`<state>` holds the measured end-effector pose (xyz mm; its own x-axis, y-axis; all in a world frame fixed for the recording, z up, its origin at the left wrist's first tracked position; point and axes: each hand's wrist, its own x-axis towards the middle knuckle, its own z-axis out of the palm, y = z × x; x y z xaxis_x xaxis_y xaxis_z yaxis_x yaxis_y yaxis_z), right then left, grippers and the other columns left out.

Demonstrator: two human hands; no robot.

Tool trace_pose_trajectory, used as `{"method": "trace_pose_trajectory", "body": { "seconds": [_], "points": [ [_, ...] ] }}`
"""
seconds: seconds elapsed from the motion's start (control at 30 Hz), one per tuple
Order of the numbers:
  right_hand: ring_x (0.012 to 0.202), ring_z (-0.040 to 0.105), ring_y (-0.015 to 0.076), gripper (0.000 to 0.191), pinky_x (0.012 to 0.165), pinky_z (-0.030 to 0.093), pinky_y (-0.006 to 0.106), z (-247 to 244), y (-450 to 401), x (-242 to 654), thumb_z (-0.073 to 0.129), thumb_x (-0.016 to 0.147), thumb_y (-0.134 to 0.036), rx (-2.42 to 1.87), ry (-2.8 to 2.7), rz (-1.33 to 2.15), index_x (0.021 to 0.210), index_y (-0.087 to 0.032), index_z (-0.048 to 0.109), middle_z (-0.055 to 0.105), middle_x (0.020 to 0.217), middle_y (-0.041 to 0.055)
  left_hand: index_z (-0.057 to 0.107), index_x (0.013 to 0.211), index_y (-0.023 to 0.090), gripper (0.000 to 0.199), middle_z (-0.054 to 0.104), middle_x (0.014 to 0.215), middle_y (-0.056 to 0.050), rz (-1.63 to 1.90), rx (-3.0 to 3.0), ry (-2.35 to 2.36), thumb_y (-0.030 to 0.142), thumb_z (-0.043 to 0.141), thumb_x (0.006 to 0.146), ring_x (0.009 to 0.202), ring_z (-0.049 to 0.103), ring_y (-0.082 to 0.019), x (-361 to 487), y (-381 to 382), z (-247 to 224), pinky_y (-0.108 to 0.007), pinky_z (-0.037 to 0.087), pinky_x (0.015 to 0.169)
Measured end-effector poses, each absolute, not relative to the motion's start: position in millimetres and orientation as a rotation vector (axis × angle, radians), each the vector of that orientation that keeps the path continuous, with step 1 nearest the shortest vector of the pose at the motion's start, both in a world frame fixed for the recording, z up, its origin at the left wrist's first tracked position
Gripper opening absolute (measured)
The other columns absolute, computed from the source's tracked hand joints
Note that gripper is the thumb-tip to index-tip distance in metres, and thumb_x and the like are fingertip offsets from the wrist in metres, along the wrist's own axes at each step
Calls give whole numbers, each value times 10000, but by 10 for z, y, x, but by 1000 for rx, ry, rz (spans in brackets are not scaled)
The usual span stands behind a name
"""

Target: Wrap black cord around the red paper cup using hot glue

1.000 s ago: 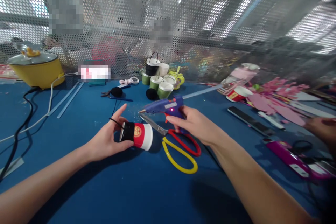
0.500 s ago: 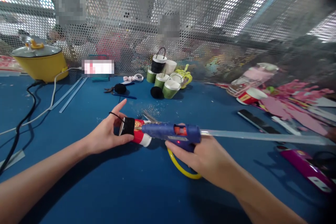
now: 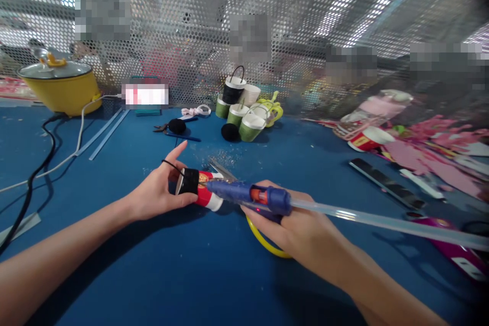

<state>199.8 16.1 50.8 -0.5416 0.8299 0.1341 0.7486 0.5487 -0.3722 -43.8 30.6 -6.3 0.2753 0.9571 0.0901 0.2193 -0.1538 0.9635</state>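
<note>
Head view: left hand (image 3: 156, 196) grips a cup (image 3: 205, 198) bearing a gold emblem (image 3: 202, 178), right hand (image 3: 298, 224) grasps a glue gun (image 3: 235, 191).

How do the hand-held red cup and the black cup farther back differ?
The red cup lies sideways in the left hand; the black cup stands upright. The red cup shows gold print; the black cup shows none. Both have black wrapping, white parts and a thin dark loop.
</note>
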Motion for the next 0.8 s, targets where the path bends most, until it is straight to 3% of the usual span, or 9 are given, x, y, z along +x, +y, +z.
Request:
{"method": "trace_pose_trajectory", "body": {
  "seconds": [0.1,0.17,0.27,0.43,0.53,0.8],
  "points": [
    [832,622,261,157,760,498,391,505,150,2005,488,826,-284,-1287,-2539,289,823,-230,635,664,837,94,56,1432,256,1004,504,1014,-51,968,1602,1115,286,715,675,881,549,-219,-438,300,-59,-468,442,881],
    [825,625,279,189,756,500,420,527,154,1994,475,823,-283,-1295,-2562,283,844,-220,651,669,843,113,57,1432,260,996,503,1022,-49,969,1623,1096,282,711,681,901,548,-220,-441,297,-61,-467,440,895],
    [736,635,252,211,710,520,397,584,164,1967,455,824,-252,-1327,-2555,327,825,-213,662,675,798,111,55,1433,274,980,507,1048,-50,970,1664,1065,252,698,693,934,547,-220,-448,295,-67,-459,436,913],
    [842,649,279,133,770,529,402,658,145,1966,556,769,-248,-1324,-2517,278,807,-240,683,697,846,112,60,1434,290,971,508,1086,-56,964,1730,1034,212,686,695,968,548,-221,-460,300,-68,-449,431,927],
    [760,664,241,145,710,552,361,625,161,1975,545,784,-220,-1300,-2501,272,799,-247,687,704,815,90,67,1435,277,969,508,1096,-61,962,1761,1040,210,684,691,973,551,-220,-459,297,-67,-443,434,924],
    [725,681,215,171,681,561,303,455,185,2034,537,804,-162,-1052,-2465,-150,783,-217,698,718,772,67,74,1432,285,950,507,1100,-58,973,1827,1002,198,668,696,979,550,-212,-472,313,-92,-414,444,904]
  ]
}}
